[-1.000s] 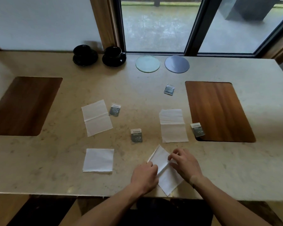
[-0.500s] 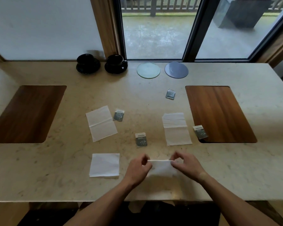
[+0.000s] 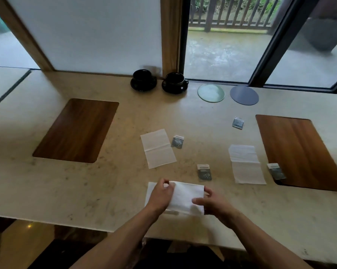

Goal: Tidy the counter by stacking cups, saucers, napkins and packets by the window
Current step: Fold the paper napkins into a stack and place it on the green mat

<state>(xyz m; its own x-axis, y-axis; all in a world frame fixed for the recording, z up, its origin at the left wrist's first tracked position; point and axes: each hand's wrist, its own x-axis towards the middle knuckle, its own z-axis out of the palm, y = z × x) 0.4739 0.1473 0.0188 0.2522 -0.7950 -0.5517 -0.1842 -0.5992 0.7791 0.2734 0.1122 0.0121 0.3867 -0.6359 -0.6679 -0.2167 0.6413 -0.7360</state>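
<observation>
Head view: left hand (image 3: 161, 197) and right hand (image 3: 214, 203) pinch a napkin (image 3: 185, 197).

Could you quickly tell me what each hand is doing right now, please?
Left hand: pinches the far left corner of the folded white napkin.
Right hand: grips the same napkin's right edge.

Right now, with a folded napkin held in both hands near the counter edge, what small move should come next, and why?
Probably lower the held napkin squarely onto the napkin beneath it. Both the left hand and the right hand already pinch it over that one, whose left edge shows, so the two would stack.
</observation>
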